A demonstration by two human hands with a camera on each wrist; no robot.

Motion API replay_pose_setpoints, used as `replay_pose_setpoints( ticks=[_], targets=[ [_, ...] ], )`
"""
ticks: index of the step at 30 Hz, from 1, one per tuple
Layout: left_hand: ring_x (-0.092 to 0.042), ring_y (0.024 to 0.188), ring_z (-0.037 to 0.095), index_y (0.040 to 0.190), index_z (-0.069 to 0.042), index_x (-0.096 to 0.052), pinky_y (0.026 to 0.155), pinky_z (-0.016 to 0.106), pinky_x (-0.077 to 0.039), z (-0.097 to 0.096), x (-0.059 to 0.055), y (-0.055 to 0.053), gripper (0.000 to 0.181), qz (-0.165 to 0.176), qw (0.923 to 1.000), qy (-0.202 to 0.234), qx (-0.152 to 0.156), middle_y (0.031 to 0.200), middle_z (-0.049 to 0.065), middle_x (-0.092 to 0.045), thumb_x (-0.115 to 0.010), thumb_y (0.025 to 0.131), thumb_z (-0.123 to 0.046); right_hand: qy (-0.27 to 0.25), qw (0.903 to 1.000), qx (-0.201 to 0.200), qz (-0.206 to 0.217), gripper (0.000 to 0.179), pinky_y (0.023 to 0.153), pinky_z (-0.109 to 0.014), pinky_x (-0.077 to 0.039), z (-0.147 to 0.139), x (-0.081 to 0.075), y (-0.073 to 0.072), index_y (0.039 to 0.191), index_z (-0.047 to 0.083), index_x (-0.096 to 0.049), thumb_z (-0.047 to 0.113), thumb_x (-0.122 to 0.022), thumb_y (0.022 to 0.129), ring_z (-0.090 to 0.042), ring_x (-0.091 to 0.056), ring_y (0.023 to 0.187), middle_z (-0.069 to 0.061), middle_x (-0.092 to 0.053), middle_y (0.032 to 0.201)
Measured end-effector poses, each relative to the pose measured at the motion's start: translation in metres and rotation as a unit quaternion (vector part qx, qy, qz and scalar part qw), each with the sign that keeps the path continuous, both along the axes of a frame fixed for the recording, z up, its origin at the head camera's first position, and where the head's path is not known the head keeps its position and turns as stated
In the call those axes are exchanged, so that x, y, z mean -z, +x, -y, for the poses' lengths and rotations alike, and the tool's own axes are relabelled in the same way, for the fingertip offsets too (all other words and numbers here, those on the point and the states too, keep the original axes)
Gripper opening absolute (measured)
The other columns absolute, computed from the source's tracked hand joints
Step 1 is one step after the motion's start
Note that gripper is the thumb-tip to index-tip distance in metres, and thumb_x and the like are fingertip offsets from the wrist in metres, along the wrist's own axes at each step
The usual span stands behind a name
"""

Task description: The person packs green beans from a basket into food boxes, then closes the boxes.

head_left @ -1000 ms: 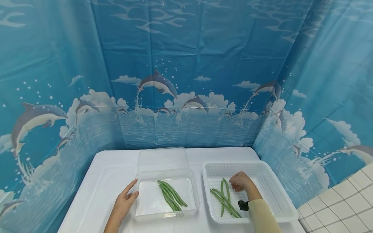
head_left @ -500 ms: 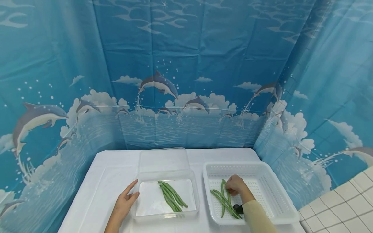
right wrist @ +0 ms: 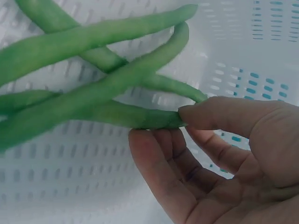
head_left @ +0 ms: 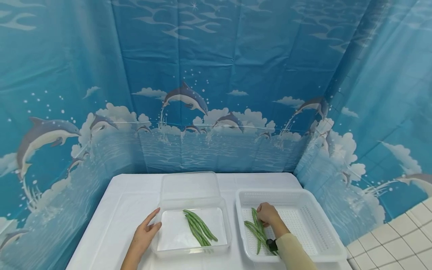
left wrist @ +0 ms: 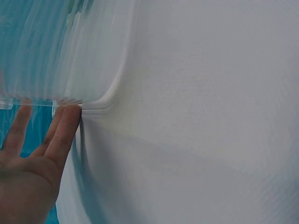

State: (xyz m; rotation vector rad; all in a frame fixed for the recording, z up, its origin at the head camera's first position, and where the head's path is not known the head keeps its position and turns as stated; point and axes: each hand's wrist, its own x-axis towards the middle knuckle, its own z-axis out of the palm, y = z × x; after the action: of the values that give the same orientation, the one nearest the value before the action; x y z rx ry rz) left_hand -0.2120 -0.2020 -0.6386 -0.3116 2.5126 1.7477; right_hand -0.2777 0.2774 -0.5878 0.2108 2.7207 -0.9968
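Note:
My right hand (head_left: 269, 214) is in the white perforated basket (head_left: 297, 221), its thumb and fingertips pinching the end of a green bean (right wrist: 159, 119) in the right wrist view. Several other green beans (right wrist: 93, 37) lie crossed beside it on the basket floor. Fingers extended, my left hand (head_left: 143, 235) is at the left side of a clear plastic box (head_left: 170, 234). In the left wrist view its fingertips (left wrist: 70, 112) touch the wall of this box. Inside the box lies a small bundle of green beans (head_left: 200, 227).
A clear flat lid (head_left: 189, 186) lies directly behind the box. Both containers stand on a table with a white cloth (head_left: 131, 204). A blue dolphin-print curtain (head_left: 216, 150) hangs at the back and sides, with white tiles (head_left: 401, 236) at the lower right.
My right hand has moved left over the beans in the basket and taken one by its end; that bean has shifted slightly left. My left hand has stayed at the box.

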Motion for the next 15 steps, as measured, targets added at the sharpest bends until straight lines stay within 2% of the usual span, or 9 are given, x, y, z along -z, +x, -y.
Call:
replay_pose_setpoints(
  ticks=[4, 7, 11, 15],
  targets=[
    [-0.051, 0.143, 0.056, 0.162, -0.029, -0.045, 0.105, 0.069, -0.055, 0.0, -0.001, 0.0, 0.06, 0.004, 1.0, -0.001, 0.0, 0.171, 0.022, -0.035, -0.065, 0.105, -0.035, -0.001, 0.9998, -0.004, -0.02, 0.022, 0.057, -0.037, -0.062, 0.001, -0.004, 0.0, 0.111, -0.009, -0.066, -0.005, -0.06, 0.09, -0.018, -0.052, 0.061, -0.017, -0.066, 0.089],
    [-0.051, 0.143, 0.056, 0.162, -0.03, -0.045, 0.104, 0.069, -0.055, 0.0, -0.001, 0.0, 0.06, 0.003, 1.0, -0.003, 0.001, 0.171, 0.022, -0.035, -0.065, 0.105, -0.036, 0.008, 0.9993, -0.01, -0.035, 0.023, 0.056, -0.036, -0.061, 0.004, -0.011, -0.002, 0.111, -0.008, -0.068, -0.003, -0.063, 0.089, -0.018, -0.054, 0.058, -0.017, -0.068, 0.086],
    [-0.051, 0.143, 0.057, 0.162, -0.03, -0.045, 0.103, 0.069, -0.056, 0.0, 0.0, 0.0, 0.06, 0.001, 1.0, -0.005, 0.002, 0.171, 0.022, -0.035, -0.065, 0.105, -0.036, 0.019, 0.9987, -0.015, -0.045, 0.024, 0.056, -0.035, -0.059, 0.011, -0.027, -0.007, 0.113, -0.003, -0.07, 0.001, -0.065, 0.09, -0.02, -0.061, 0.058, -0.014, -0.07, 0.08],
    [-0.051, 0.143, 0.057, 0.162, -0.03, -0.045, 0.103, 0.069, -0.056, 0.0, -0.001, 0.0, 0.06, -0.001, 0.9999, -0.012, 0.0, 0.171, 0.022, -0.035, -0.065, 0.105, -0.036, 0.013, 0.9985, -0.021, -0.048, 0.026, 0.059, -0.037, -0.059, 0.025, -0.049, -0.012, 0.117, -0.001, -0.07, 0.003, -0.066, 0.092, -0.021, -0.065, 0.062, -0.013, -0.072, 0.086]
  ],
)
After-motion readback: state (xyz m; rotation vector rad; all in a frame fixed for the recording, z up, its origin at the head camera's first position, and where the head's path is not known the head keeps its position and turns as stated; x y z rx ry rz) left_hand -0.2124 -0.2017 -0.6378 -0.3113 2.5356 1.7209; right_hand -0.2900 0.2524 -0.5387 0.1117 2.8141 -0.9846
